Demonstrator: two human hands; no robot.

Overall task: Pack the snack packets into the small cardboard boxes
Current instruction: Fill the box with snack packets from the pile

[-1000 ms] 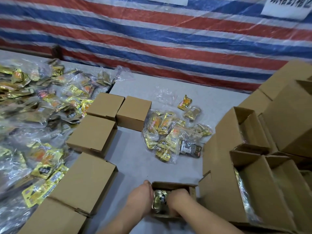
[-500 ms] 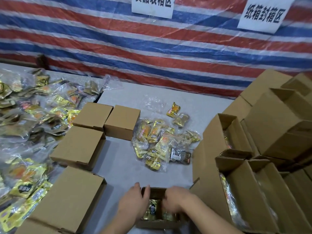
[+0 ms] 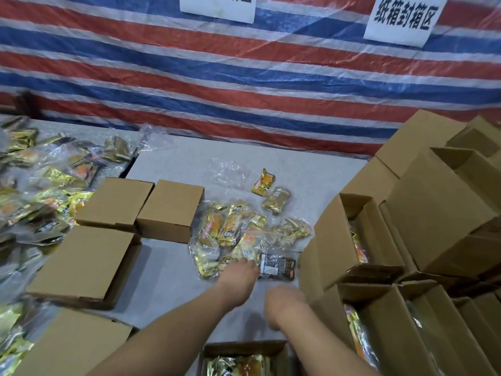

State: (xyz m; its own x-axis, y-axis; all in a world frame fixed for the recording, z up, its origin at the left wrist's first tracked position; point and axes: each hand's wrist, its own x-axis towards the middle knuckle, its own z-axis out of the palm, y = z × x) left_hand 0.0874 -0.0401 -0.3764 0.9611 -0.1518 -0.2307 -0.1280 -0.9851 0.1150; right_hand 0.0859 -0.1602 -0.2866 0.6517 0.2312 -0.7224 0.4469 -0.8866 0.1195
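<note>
left hand on the edge of the bagged snack packets mid-table, likely fetching more; grip too blurred to tell. right hand loosely curled, grasping nothing. part-filled open box nearest, within easy reach.

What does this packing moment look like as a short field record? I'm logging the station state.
left hand: reaching onto the clear bag of yellow snack packets, grip unclear
right hand: blurred, above the grey table, nothing seen in it
open small cardboard box: at the near edge, gold packets inside
closed brown cardboard boxes: grouped on the left
loose packets: yellow packet beyond the bag
</note>
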